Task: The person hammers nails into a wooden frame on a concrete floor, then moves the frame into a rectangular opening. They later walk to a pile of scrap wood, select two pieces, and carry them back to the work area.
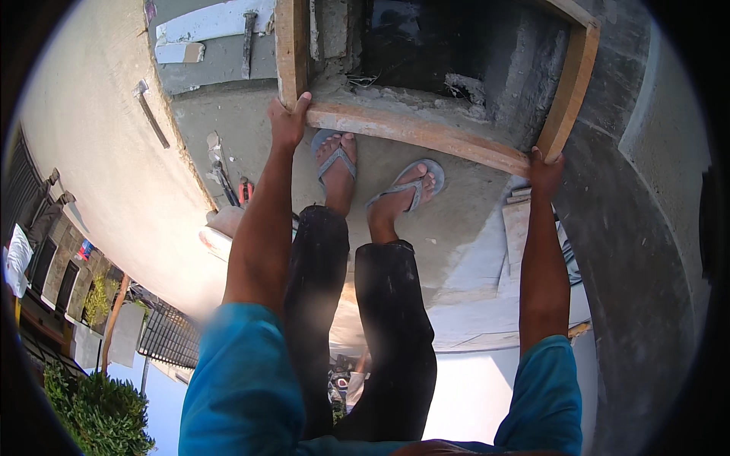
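Note:
A wooden frame (426,137) of thick, pale boards lies around a dark opening in front of my feet. My left hand (289,125) is closed on its near left corner, thumb on top. At the near right corner my right hand (546,171) grips the frame too, fingers partly hidden behind the wood. Both arms are stretched out ahead of me. Inside the frame, the opening (426,45) has rough cement edges with some broken bits and wire.
My feet in grey flip-flops (336,159) stand close to the frame's near board. To the left lie a hammer (249,45), another hammer (152,114) and red-handled pliers (245,191). Flat boards (515,228) are stacked below my right hand. A grey wall (639,304) rises at the right.

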Available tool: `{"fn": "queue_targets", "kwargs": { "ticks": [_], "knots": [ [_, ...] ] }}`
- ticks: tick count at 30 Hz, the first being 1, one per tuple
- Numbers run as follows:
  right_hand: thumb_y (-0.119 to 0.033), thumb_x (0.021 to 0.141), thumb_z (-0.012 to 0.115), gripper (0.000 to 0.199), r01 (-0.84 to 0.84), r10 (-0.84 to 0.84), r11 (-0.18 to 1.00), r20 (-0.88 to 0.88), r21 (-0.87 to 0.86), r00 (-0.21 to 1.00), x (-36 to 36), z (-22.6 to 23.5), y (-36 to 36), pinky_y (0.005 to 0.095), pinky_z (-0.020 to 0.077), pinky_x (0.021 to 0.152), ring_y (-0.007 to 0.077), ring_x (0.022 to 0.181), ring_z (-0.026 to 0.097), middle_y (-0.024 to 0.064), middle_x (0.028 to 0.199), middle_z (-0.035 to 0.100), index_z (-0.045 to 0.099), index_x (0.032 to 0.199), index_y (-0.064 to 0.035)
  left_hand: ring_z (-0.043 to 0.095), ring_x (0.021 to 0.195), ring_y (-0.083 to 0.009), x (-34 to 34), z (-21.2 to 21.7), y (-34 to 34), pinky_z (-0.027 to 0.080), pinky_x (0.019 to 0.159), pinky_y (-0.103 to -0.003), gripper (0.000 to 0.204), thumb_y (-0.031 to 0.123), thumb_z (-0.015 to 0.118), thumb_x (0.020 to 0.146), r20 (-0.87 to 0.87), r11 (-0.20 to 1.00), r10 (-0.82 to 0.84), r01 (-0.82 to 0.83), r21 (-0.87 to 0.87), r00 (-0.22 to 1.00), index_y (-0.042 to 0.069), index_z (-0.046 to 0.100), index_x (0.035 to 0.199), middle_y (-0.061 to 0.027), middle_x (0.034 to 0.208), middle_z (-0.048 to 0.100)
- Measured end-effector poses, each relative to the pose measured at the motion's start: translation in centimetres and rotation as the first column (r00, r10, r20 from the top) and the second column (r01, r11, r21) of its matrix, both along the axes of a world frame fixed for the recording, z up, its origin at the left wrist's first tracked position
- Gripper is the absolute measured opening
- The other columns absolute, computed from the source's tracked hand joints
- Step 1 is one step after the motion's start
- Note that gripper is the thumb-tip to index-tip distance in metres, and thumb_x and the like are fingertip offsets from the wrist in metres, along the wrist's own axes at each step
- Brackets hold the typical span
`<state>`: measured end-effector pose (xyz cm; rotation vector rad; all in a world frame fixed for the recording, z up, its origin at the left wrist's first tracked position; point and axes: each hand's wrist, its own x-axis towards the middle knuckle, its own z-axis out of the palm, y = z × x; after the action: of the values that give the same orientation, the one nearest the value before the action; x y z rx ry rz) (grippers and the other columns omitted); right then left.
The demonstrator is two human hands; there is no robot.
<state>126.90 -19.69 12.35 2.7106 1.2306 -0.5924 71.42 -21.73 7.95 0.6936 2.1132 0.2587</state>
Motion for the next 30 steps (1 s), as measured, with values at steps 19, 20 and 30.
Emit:
{"fn": "queue_targets", "kwargs": {
  "ticks": [19,20,30],
  "knots": [
    [-0.020,0.076,0.079,0.050,0.200,-0.203,0.979,-0.394,-0.050,0.896,4.6,-1.5,0.9,0.0350,0.0494,0.084,0.0226,0.095,0.065,0.0095,0.107,0.068,0.063,0.119,0.0002,0.056,0.111,-0.0408,0.7,-1.8,-0.2,0.044,0.095,-0.048,0.069,0.040,0.074,0.079,-0.070,0.999,-0.007,0.003,-0.051,0.998,-0.003,0.048,0.126,-0.0249,0.121,0.056],
    [-0.016,0.076,0.079,0.047,0.216,-0.229,0.973,-0.414,-0.079,0.881,4.0,-1.1,1.3,0.0345,0.0497,0.083,0.0215,0.094,0.065,0.0088,0.106,0.068,0.063,0.118,0.0001,0.062,0.102,-0.0349,1.2,-1.3,-0.3,0.048,0.088,-0.044,0.062,0.035,0.076,0.078,-0.092,0.999,0.050,-0.049,0.011,0.995,-0.004,0.054,0.121,-0.0225,0.109,0.062],
    [-0.009,0.081,0.070,0.045,0.071,-0.015,0.992,-0.476,0.100,0.879,0.3,8.5,-1.0,0.0335,0.0506,0.076,0.0182,0.085,0.064,0.0061,0.096,0.065,0.055,0.123,-0.0031,0.067,0.096,-0.0390,4.6,7.4,2.8,0.059,0.080,-0.053,0.060,0.024,0.074,0.082,0.214,0.465,0.885,-0.822,-0.329,0.415,-0.004,0.049,0.129,-0.0208,0.115,0.061]
  ]
}}
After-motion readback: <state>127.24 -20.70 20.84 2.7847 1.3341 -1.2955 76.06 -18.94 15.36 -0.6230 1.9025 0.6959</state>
